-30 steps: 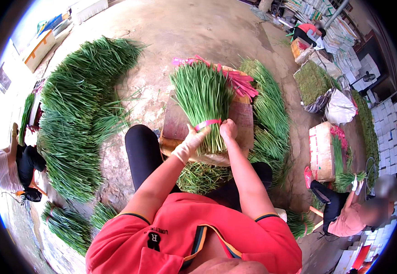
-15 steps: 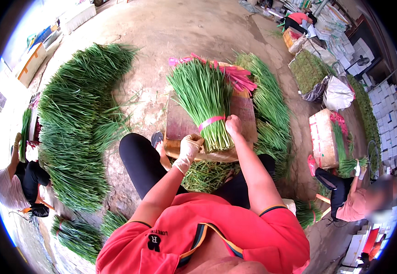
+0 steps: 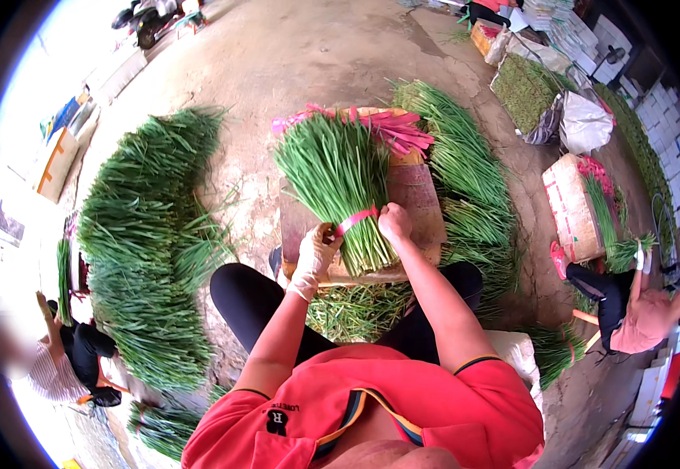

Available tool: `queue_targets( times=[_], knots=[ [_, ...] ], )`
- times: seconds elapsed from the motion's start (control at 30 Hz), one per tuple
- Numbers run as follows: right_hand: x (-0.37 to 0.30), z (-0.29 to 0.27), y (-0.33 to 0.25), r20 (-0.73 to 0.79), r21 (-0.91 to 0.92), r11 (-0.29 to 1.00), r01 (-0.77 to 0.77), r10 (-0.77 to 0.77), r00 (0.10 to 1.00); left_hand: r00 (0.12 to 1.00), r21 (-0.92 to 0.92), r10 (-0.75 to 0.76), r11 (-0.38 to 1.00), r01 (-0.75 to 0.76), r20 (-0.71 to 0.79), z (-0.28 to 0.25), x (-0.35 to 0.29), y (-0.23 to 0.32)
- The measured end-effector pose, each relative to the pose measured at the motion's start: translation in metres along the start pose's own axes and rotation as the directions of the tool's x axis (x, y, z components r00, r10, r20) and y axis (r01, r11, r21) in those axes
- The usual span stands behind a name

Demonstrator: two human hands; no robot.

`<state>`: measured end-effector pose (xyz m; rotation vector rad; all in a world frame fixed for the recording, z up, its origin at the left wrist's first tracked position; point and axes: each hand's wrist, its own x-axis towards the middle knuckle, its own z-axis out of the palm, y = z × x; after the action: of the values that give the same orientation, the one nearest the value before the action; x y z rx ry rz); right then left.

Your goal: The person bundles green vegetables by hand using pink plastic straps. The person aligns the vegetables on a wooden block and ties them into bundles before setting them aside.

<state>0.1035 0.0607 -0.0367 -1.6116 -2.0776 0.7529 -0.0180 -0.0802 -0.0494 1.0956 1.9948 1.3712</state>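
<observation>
A fanned bundle of green chives (image 3: 338, 176) lies on a wooden board (image 3: 418, 195) in front of me. A pink band (image 3: 356, 220) wraps its lower stems. My left hand (image 3: 314, 254), in a pale glove, grips one end of that band at the bundle's left side. My bare right hand (image 3: 394, 222) presses on the bundle's right side where the band crosses. A heap of loose pink bands (image 3: 391, 129) rests at the board's far end.
A large pile of chives (image 3: 148, 242) lies on the concrete to my left and another row of chives (image 3: 465, 176) to my right. One person (image 3: 629, 301) sits at right by a cardboard box (image 3: 570, 207); another person (image 3: 51, 352) crouches at left. Trimmings (image 3: 356, 309) lie under the board.
The view has shifted slightly. My left hand has pulled the pink band's end out to the left of the bundle, while my right hand stays on the bundle.
</observation>
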Motion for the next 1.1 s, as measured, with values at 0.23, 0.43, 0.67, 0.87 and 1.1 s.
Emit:
queue_targets(
  times=[0.23, 0.43, 0.67, 0.87, 1.1],
  knots=[
    [-0.001, 0.001, 0.001, 0.009, 0.027, 0.998, -0.057, 0.057, 0.998, 0.939, 0.358, 0.339, 0.886, -0.296, -0.064, 0.011, 0.007, -0.008],
    [-0.006, 0.009, -0.007, 0.001, 0.062, 0.995, -0.084, 0.084, 0.996, 0.978, 0.283, 0.204, 0.941, -0.184, -0.042, -0.001, 0.023, 0.016],
    [-0.005, 0.011, -0.006, -0.004, 0.05, 0.996, -0.071, 0.071, 0.997, 0.928, 0.617, 0.082, 0.725, -0.306, 0.364, -0.002, 0.048, 0.116],
    [-0.007, 0.006, -0.004, 0.083, 0.077, 0.997, -0.007, 0.001, 0.997, 0.658, 0.617, -0.178, 0.583, -0.528, 0.731, 0.02, 0.092, 0.121],
    [0.012, -0.026, 0.001, 0.129, 0.18, 0.973, 0.144, -0.169, 0.977, 0.638, 0.531, -0.173, 0.733, -0.426, 0.751, 0.016, 0.1, 0.106]
  ],
)
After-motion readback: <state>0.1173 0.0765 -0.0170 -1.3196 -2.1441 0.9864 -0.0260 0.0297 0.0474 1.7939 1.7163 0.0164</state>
